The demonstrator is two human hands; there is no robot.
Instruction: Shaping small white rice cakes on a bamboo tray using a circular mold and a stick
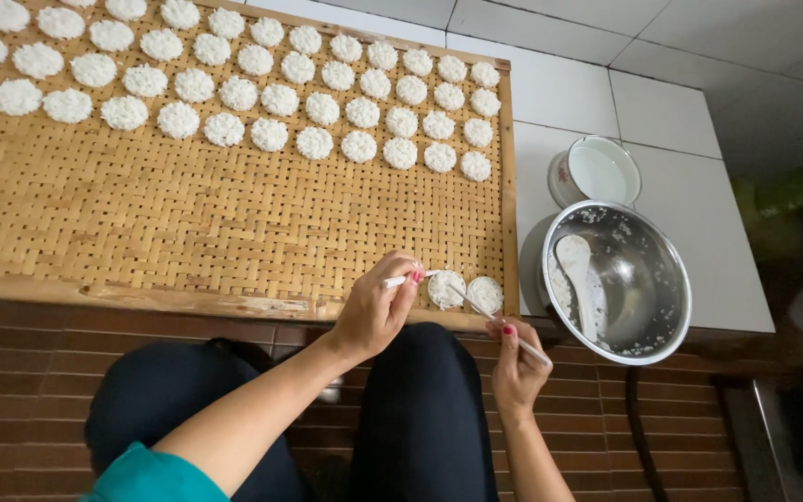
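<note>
While rows of white rice cakes (234, 88) fill the far half of the woven bamboo tray (188, 223), the near half lies bare. At the tray's near right corner the left hand (374, 311) pinches a short white stick (408, 277) between thumb and fingers, its tip touching a fresh rice cake (444, 289). Just beside that sits another rice cake (486, 294). The right hand (517, 367) is closed around a thin white rod (504, 325) that slants up between the two cakes. Farther right, on white tiles, a steel bowl (648, 279) holds a white rice paddle (578, 279); beyond it stands a small enamel cup (597, 172).
</note>
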